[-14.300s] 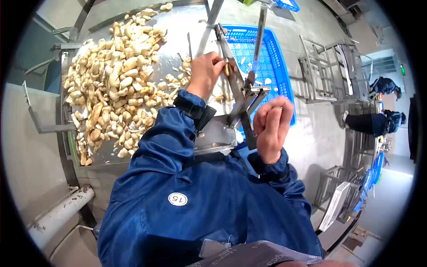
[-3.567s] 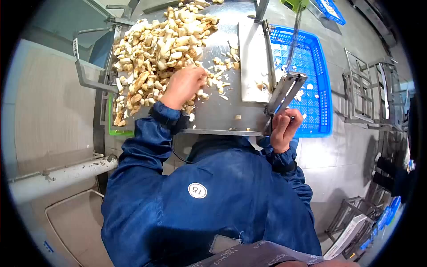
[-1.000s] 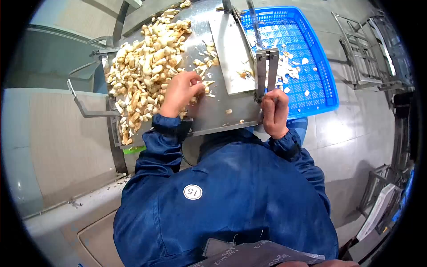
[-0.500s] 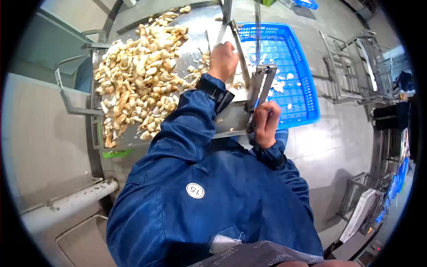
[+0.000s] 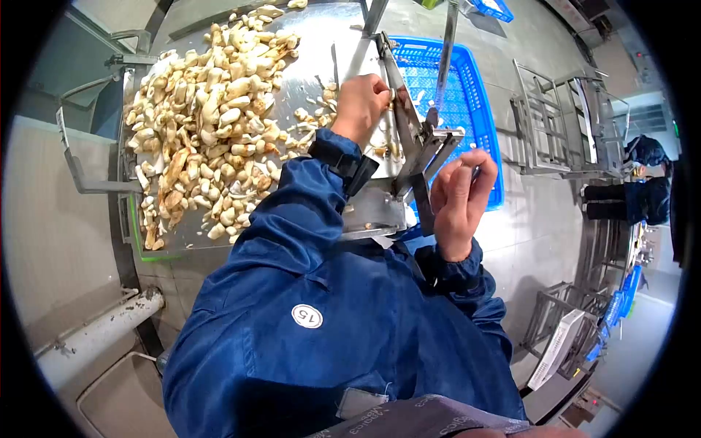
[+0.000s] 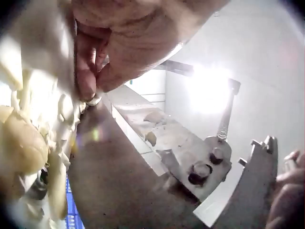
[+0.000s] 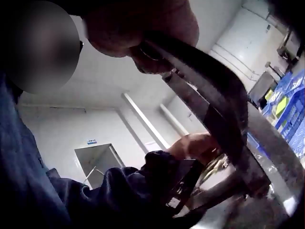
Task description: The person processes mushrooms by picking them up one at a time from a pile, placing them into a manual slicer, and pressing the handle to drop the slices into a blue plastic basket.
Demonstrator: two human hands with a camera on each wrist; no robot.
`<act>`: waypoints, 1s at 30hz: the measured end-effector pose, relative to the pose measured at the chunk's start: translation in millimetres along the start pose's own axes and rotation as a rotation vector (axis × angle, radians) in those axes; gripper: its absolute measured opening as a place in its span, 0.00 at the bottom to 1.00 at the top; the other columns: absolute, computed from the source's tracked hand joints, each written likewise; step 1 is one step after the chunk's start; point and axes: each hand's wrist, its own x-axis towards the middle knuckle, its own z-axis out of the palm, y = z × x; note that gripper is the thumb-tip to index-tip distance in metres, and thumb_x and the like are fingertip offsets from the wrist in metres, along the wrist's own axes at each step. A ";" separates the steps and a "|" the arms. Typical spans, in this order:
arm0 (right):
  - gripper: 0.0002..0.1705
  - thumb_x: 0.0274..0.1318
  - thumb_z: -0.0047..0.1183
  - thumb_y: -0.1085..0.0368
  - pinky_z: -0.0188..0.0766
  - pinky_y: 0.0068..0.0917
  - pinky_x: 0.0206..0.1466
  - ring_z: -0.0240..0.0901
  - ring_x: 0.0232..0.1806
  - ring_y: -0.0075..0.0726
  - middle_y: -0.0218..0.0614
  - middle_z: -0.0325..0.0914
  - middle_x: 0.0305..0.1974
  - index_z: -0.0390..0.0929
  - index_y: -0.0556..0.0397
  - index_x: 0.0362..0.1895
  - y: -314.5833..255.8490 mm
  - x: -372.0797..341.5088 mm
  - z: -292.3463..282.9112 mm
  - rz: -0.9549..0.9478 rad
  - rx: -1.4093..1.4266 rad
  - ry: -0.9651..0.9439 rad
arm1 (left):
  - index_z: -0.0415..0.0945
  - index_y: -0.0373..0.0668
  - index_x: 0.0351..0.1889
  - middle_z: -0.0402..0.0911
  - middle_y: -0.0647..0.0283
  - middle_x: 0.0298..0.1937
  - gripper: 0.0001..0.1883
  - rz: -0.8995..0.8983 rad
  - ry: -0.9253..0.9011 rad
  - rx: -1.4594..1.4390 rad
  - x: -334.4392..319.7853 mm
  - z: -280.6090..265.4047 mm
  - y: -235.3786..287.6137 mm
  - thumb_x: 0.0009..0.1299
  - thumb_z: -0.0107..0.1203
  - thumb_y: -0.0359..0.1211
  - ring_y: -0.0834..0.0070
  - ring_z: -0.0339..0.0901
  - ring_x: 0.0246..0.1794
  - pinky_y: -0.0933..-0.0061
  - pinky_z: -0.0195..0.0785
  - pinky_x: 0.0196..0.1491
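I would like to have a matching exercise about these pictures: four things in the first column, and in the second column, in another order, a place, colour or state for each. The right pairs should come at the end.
Column one
1. Left hand
2. Right hand
3. Plastic crate
4. Heap of pale pieces

Column two
A. Curled round the handle of the metal cutter
B. Spread over the metal table
C. Pinching one small piece
D. Blue, with a mesh of small openings

Right pairs: 1-C, 2-A, 3-D, 4-B.
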 end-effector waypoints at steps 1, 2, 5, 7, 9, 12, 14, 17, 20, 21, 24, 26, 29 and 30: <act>0.04 0.71 0.39 0.68 0.52 0.17 0.22 0.54 0.20 0.18 0.27 0.63 0.25 0.61 0.52 0.47 13.4 -7.9 -2.7 -0.040 -0.044 0.019 | 0.81 0.35 0.33 0.85 0.58 0.27 0.08 0.003 -0.008 -0.019 1.8 2.2 -5.3 0.64 0.61 0.33 0.76 0.83 0.26 0.77 0.74 0.32; 0.04 0.71 0.39 0.68 0.52 0.17 0.22 0.54 0.20 0.18 0.28 0.63 0.25 0.61 0.52 0.46 30.3 -17.0 -7.3 -0.082 -0.091 0.034 | 0.81 0.35 0.32 0.85 0.58 0.27 0.08 0.004 -0.012 -0.042 4.2 5.0 -10.1 0.64 0.61 0.33 0.76 0.83 0.26 0.76 0.74 0.32; 0.04 0.71 0.39 0.66 0.54 0.18 0.22 0.54 0.21 0.19 0.30 0.64 0.27 0.60 0.50 0.46 78.7 -50.1 -23.2 -0.193 -0.118 -0.008 | 0.81 0.35 0.31 0.84 0.58 0.25 0.08 0.020 0.016 -0.030 -1.2 1.8 -3.3 0.63 0.60 0.32 0.77 0.83 0.25 0.76 0.74 0.30; 0.06 0.73 0.39 0.62 0.52 0.18 0.21 0.52 0.20 0.19 0.29 0.62 0.26 0.59 0.48 0.46 64.7 -39.5 -21.6 -0.196 -0.197 -0.028 | 0.83 0.40 0.27 0.84 0.55 0.26 0.08 -0.035 0.046 -0.076 3.5 5.0 -3.8 0.59 0.61 0.36 0.61 0.82 0.28 0.65 0.75 0.36; 0.07 0.72 0.40 0.63 0.51 0.17 0.22 0.52 0.20 0.18 0.27 0.62 0.25 0.60 0.51 0.47 19.2 -17.7 -4.8 -0.008 -0.039 0.013 | 0.83 0.37 0.31 0.84 0.58 0.26 0.08 -0.032 -0.005 -0.063 1.3 5.8 -5.4 0.62 0.60 0.33 0.72 0.82 0.26 0.73 0.74 0.32; 0.06 0.72 0.40 0.65 0.51 0.17 0.22 0.53 0.21 0.18 0.28 0.63 0.26 0.60 0.53 0.45 15.8 -14.5 0.5 -0.022 -0.002 0.060 | 0.82 0.32 0.34 0.84 0.59 0.25 0.09 -0.049 -0.046 -0.101 1.8 -0.7 4.1 0.64 0.59 0.30 0.79 0.81 0.25 0.78 0.74 0.30; 0.06 0.71 0.40 0.66 0.52 0.17 0.23 0.54 0.21 0.18 0.29 0.63 0.26 0.60 0.53 0.45 65.6 -39.7 -17.4 -0.161 -0.092 0.057 | 0.82 0.31 0.34 0.84 0.60 0.25 0.09 -0.061 -0.079 -0.150 5.2 3.5 -4.7 0.65 0.57 0.30 0.80 0.81 0.25 0.79 0.74 0.30; 0.06 0.72 0.39 0.64 0.54 0.18 0.23 0.54 0.22 0.21 0.31 0.62 0.29 0.58 0.49 0.47 88.4 -51.3 -26.5 -0.242 -0.225 0.013 | 0.84 0.38 0.26 0.82 0.56 0.21 0.10 -0.086 -0.073 -0.311 9.2 15.8 -15.6 0.63 0.54 0.33 0.70 0.80 0.20 0.70 0.73 0.28; 0.06 0.73 0.36 0.63 0.54 0.18 0.22 0.53 0.22 0.21 0.31 0.61 0.28 0.56 0.47 0.48 88.8 -52.0 -28.2 -0.204 -0.240 -0.009 | 0.84 0.34 0.32 0.85 0.61 0.25 0.13 -0.060 -0.162 -0.100 9.5 9.8 -8.1 0.68 0.53 0.33 0.80 0.81 0.25 0.78 0.74 0.30; 0.06 0.73 0.36 0.63 0.53 0.17 0.21 0.53 0.21 0.21 0.31 0.61 0.27 0.56 0.47 0.48 90.1 -50.6 -25.7 -0.228 -0.194 -0.008 | 0.84 0.35 0.31 0.85 0.60 0.24 0.13 -0.016 -0.108 -0.081 2.3 1.0 6.3 0.68 0.53 0.34 0.77 0.81 0.25 0.75 0.74 0.31; 0.06 0.73 0.36 0.64 0.51 0.17 0.20 0.52 0.20 0.20 0.30 0.60 0.25 0.57 0.48 0.48 88.8 -47.2 -22.1 -0.238 -0.123 -0.008 | 0.82 0.35 0.40 0.85 0.55 0.32 0.12 0.125 0.009 -0.133 -7.6 -0.1 20.5 0.66 0.56 0.34 0.72 0.83 0.29 0.72 0.76 0.36; 0.05 0.71 0.37 0.67 0.53 0.18 0.22 0.54 0.22 0.20 0.31 0.61 0.27 0.58 0.50 0.47 89.7 -48.5 -25.1 -0.223 -0.075 -0.012 | 0.80 0.33 0.44 0.85 0.53 0.37 0.14 0.271 0.052 -0.115 -22.7 -19.2 48.6 0.65 0.57 0.33 0.68 0.84 0.31 0.71 0.76 0.38; 0.06 0.71 0.38 0.67 0.53 0.18 0.22 0.53 0.21 0.20 0.30 0.61 0.27 0.58 0.50 0.48 80.9 -48.3 -22.6 -0.181 -0.069 -0.020 | 0.81 0.40 0.45 0.83 0.54 0.39 0.13 0.303 -0.030 -0.009 -35.1 -64.5 44.3 0.64 0.59 0.33 0.64 0.83 0.37 0.68 0.75 0.42; 0.06 0.71 0.38 0.68 0.53 0.18 0.22 0.53 0.21 0.20 0.30 0.61 0.27 0.58 0.50 0.48 80.7 -48.3 -21.7 -0.176 -0.056 -0.018 | 0.81 0.41 0.45 0.83 0.55 0.40 0.12 0.263 -0.039 0.118 -40.1 -83.6 32.3 0.64 0.58 0.33 0.63 0.82 0.37 0.67 0.74 0.41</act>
